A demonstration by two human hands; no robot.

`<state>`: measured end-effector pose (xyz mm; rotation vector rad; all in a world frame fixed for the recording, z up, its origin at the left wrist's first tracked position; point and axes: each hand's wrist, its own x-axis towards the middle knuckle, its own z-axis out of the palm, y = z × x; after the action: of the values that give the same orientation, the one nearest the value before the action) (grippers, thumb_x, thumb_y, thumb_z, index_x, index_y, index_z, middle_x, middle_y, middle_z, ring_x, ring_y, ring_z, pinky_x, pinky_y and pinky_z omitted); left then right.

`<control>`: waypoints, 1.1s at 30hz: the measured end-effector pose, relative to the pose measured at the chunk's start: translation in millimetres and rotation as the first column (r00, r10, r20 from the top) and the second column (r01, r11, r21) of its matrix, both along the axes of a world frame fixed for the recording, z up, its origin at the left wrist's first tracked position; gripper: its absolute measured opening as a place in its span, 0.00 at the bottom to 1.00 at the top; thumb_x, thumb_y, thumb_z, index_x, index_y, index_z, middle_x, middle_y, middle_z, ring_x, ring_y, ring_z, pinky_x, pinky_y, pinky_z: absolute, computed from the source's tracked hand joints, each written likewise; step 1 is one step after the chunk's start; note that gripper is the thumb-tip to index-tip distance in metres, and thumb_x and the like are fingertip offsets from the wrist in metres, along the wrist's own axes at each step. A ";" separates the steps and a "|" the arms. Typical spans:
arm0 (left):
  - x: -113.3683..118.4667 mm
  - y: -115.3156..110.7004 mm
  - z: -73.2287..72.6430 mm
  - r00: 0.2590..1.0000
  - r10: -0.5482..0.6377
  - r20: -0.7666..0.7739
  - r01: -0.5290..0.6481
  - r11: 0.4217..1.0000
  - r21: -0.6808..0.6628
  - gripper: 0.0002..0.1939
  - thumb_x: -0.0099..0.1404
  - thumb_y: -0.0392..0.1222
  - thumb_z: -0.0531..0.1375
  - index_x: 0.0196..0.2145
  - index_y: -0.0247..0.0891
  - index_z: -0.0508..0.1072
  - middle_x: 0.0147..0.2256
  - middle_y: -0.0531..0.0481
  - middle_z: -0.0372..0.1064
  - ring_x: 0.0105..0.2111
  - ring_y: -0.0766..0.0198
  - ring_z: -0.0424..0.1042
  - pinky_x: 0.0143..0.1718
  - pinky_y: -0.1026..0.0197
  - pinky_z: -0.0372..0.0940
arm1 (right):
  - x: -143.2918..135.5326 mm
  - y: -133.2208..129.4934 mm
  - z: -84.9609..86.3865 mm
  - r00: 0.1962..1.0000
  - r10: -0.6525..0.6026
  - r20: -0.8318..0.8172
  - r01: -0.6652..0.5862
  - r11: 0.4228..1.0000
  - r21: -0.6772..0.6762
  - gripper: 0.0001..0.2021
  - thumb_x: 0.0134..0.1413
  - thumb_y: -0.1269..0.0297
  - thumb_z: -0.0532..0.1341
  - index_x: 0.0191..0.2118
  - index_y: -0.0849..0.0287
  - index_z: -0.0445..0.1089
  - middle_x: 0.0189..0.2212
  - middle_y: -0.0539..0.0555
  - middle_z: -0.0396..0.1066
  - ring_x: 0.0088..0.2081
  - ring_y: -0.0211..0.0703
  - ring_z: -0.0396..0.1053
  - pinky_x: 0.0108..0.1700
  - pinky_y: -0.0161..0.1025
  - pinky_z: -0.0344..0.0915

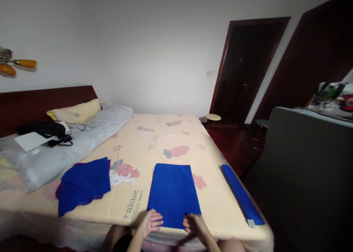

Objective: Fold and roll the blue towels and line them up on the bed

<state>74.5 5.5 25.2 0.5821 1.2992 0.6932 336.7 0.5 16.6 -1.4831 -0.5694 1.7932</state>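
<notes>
A blue cloth (173,193) lies flat as a rectangle on the bed in front of me. At its near left corner is my left hand (151,221), its fingers extended over the cloth's edge. My right hand (193,223) is at the near right corner, fingers apart and slightly bent. Neither hand visibly grips the fabric. To the left, several blue and purple cloths (85,184) lie in a loose, uneven pile. Along the bed's right edge rests a narrow blue folded cloth (239,193) with a pale tag at its near end.
The bed (149,141) has a yellow sheet printed with carrots and a rabbit. A grey rolled quilt (91,138), a white sheet-like item (31,141) and dark cables are at the left. A round stool (213,117) stands near the door. A grey panel (309,164) rises at the right.
</notes>
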 end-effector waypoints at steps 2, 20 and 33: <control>-18.7 0.4 4.1 0.999 -0.023 -0.024 0.022 1.000 -0.007 0.21 0.58 0.56 0.57 0.40 0.34 0.70 0.47 0.30 0.73 0.46 0.48 0.75 0.49 0.45 0.67 | 25.0 -3.8 1.6 0.999 -0.009 0.034 0.009 1.000 -0.008 0.09 0.40 0.59 0.61 0.24 0.60 0.69 0.25 0.56 0.74 0.28 0.40 0.73 0.31 0.36 0.69; 75.1 11.9 34.3 0.424 -0.107 -0.900 0.657 0.720 0.224 0.30 0.58 0.29 0.47 0.58 0.41 0.61 0.64 0.46 0.54 0.65 0.57 0.47 0.65 0.53 0.43 | -54.1 14.5 39.0 0.473 -0.044 0.880 -0.563 0.754 0.340 0.18 0.45 0.73 0.51 0.40 0.53 0.71 0.45 0.56 0.71 0.53 0.48 0.64 0.56 0.43 0.58; 4.6 -15.6 16.6 0.102 0.118 -0.988 0.690 0.706 0.155 0.21 0.57 0.36 0.48 0.47 0.46 0.67 0.50 0.49 0.66 0.51 0.55 0.61 0.52 0.52 0.52 | 6.8 -7.4 3.8 -0.005 -0.070 0.998 -0.677 0.734 0.048 0.26 0.50 0.67 0.50 0.58 0.56 0.61 0.55 0.60 0.65 0.56 0.56 0.60 0.53 0.52 0.57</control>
<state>79.0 -10.1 41.8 2.1533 2.0383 0.2342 343.5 -6.9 20.4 -2.0454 -2.1371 0.2664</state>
